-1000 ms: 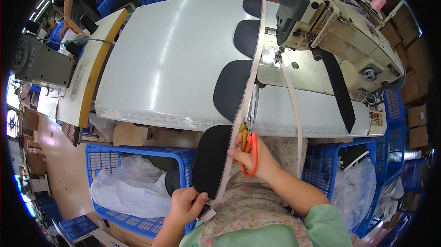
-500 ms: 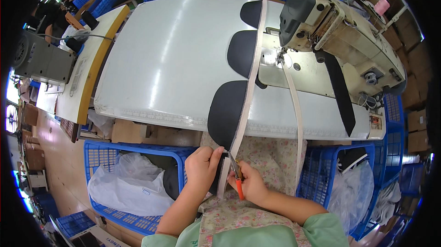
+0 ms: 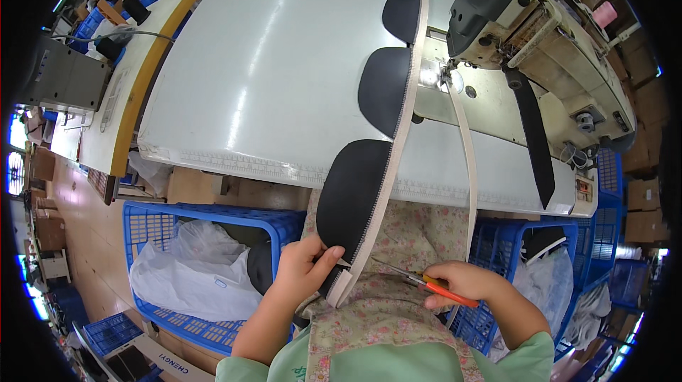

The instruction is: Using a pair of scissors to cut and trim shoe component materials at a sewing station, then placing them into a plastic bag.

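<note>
My left hand [image 3: 307,266], closed, pinches the edge of a black rounded piece [image 3: 353,194] close to the front end of a long beige tape [image 3: 398,142]. Several such black pieces hang in a row along the tape, stitched to its left edge. A narrow gap shows between the held piece and a small black piece at the tape's end, just beside my thumb. To the right, in front of the apron, my right hand [image 3: 465,284] grips scissors [image 3: 426,281] with orange handles. Their blades point left toward the tape, apart from it, and look slightly parted.
A sewing machine [image 3: 540,41] stands on the right of the white table [image 3: 249,84], a second beige strip [image 3: 469,162] running from its needle area. Near it lies a black strip [image 3: 534,140]. Blue baskets [image 3: 206,210] with plastic bags flank my lap; pink thread cones [image 3: 604,14] stand behind.
My right hand has drawn the scissors away from the tape, to the right. The black pieces and tape have shifted slightly, and my left hand now sits a little lower, still pinching.
</note>
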`<state>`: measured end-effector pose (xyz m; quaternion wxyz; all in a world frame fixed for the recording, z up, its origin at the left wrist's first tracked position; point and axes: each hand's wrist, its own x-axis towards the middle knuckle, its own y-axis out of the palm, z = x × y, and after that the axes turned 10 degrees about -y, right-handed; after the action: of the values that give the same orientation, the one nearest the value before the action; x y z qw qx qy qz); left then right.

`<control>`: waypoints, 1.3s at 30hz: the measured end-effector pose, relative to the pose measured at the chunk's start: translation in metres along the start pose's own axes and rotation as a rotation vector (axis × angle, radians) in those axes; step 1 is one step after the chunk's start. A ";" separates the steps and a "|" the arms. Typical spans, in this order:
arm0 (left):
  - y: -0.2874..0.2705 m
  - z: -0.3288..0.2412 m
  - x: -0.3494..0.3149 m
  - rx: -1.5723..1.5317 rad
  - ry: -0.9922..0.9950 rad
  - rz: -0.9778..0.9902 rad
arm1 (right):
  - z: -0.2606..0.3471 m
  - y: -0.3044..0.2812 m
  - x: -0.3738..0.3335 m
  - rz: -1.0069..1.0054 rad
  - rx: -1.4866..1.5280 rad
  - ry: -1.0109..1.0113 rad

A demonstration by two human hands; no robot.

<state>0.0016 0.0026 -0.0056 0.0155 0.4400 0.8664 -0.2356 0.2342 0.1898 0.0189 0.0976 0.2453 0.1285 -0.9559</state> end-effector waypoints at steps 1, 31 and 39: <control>0.000 -0.001 -0.001 0.000 0.017 0.014 | 0.005 -0.002 0.002 0.024 -0.026 0.009; -0.012 -0.006 -0.012 0.071 0.093 -0.011 | 0.028 -0.019 0.006 -0.019 -0.052 -0.043; -0.026 -0.002 -0.035 0.046 0.112 0.115 | 0.049 0.008 0.093 -0.839 0.592 -0.286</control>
<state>0.0032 -0.0356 0.0151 -0.0295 0.5015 0.8336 -0.2294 0.1342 0.1564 0.0127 -0.3501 0.0571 -0.0744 -0.9320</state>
